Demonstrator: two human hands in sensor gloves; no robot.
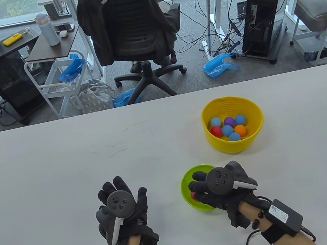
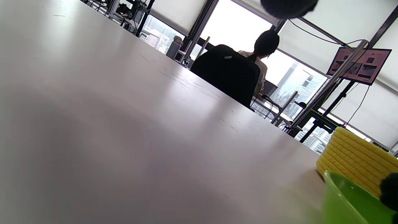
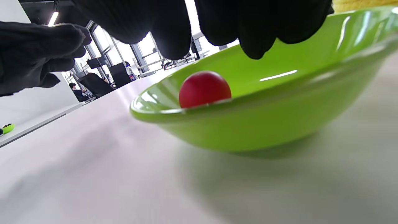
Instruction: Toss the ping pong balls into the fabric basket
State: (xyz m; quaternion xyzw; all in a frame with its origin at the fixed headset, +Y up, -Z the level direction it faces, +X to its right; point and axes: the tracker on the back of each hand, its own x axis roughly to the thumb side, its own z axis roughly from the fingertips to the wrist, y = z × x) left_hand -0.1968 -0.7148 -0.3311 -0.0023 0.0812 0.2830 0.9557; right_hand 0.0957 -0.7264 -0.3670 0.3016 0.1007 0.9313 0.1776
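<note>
Over the green bowl [image 1: 189, 201], the right hand [image 1: 216, 187] hangs with fingers [image 3: 255, 34] curved downward above a red ping pong ball [image 3: 204, 89] lying inside; no finger touches it. Beyond the bowl stands the yellow fabric basket [image 1: 254, 132], holding seven coloured balls [image 1: 228, 127]. Left of the bowl, the left hand [image 1: 122, 212] rests flat on the white table [image 1: 51, 179], fingers spread and relaxed, holding nothing.

Bare worktop [image 1: 64, 164] across the left half and far edge. On the right, yellow basket [image 1: 256, 136] standing behind green bowl [image 1: 184, 184], near but apart; narrow free passage between, wider room to their right.
</note>
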